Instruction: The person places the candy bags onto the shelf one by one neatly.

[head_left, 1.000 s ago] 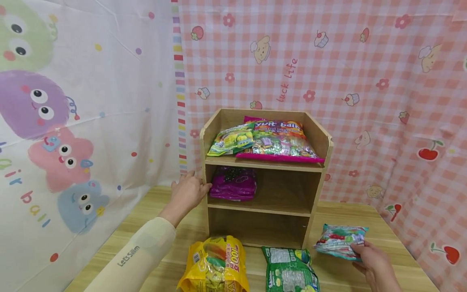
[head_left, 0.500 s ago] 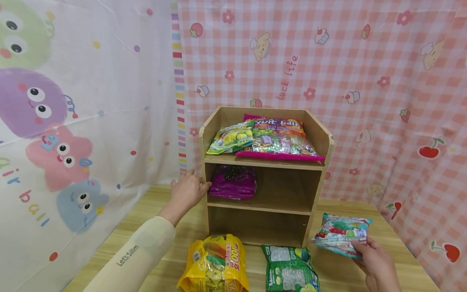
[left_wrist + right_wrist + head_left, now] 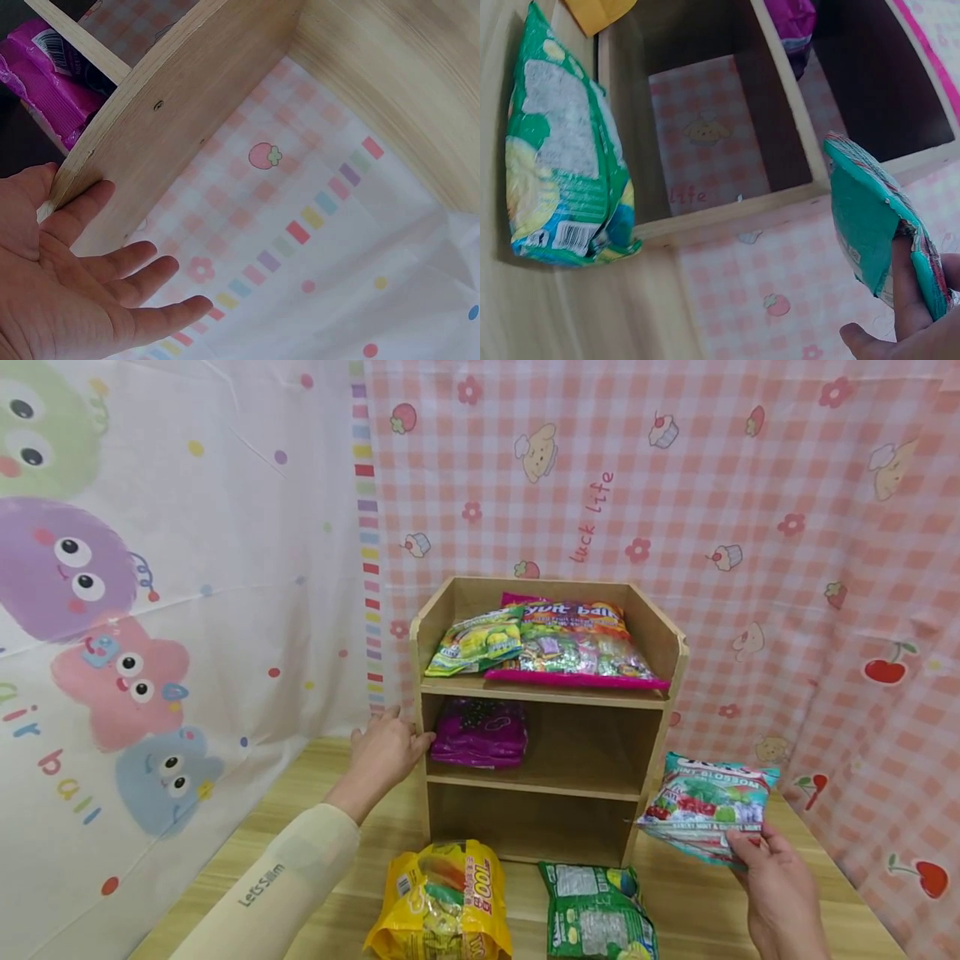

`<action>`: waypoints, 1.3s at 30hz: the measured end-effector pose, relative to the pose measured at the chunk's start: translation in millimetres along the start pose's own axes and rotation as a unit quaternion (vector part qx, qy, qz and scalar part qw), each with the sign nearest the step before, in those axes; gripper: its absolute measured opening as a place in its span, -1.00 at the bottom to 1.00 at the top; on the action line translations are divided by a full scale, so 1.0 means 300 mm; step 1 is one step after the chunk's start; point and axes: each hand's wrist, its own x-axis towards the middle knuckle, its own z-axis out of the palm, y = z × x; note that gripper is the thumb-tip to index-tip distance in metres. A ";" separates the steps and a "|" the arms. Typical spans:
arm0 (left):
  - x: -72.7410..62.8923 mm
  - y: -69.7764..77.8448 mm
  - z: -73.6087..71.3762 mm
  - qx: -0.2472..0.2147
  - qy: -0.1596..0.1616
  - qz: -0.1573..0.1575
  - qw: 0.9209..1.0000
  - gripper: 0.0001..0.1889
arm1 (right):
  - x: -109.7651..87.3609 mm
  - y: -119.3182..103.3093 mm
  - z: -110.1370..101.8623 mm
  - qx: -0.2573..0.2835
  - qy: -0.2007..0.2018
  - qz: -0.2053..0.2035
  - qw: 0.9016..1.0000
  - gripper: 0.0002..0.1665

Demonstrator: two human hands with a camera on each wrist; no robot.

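My right hand pinches a teal candy bag by its lower right corner, holding it up just right of the small wooden shelf. In the right wrist view the bag's teal back shows, with fingers behind and below it. My left hand grips the front edge of the shelf's left side panel. Its thumb is at the front edge and its index finger on the outer face, while the other fingers stretch out loosely. A purple bag lies at the left of the middle shelf, near that thumb.
A yellow-green candy bag and a large pink-edged fruit candy bag lie on the top shelf. A yellow bag and a green bag lie on the wooden table before the shelf. Patterned curtains hang behind.
My right hand has raised the teal candy bag from low over the table and tilted its printed front toward the head camera. My left hand has stayed at the shelf's side.
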 end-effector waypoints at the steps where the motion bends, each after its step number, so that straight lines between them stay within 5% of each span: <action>1: 0.001 0.001 -0.001 0.001 0.000 0.000 1.000 -0.57 | -0.006 -0.001 0.001 0.020 -0.003 -0.009 1.000 -0.67; 6: 0.001 0.003 -0.002 0.000 0.001 -0.001 1.000 -0.57 | -0.046 0.000 0.012 0.117 -0.035 -0.088 0.989 -0.72; 13: -0.002 0.005 -0.003 0.001 0.003 0.002 1.000 -0.57 | -0.113 -0.011 0.059 0.171 -0.034 -0.167 0.971 -0.58; 19: -0.001 0.005 -0.004 0.003 0.003 0.002 1.000 -0.57 | -0.171 -0.020 0.085 0.223 -0.071 -0.207 0.950 -0.52; 29: 0.001 0.004 -0.002 -0.004 -0.002 -0.005 1.000 -0.57 | -0.252 -0.011 0.143 0.236 -0.101 -0.252 0.933 -0.49; 35: 0.001 0.003 -0.001 -0.003 -0.003 -0.007 1.000 -0.56 | -0.263 0.031 0.168 0.151 -0.146 -0.247 0.946 -0.52; 39: 0.001 0.005 -0.001 -0.004 -0.004 -0.008 1.000 -0.56 | -0.260 0.057 0.191 0.063 -0.137 -0.221 0.964 -0.56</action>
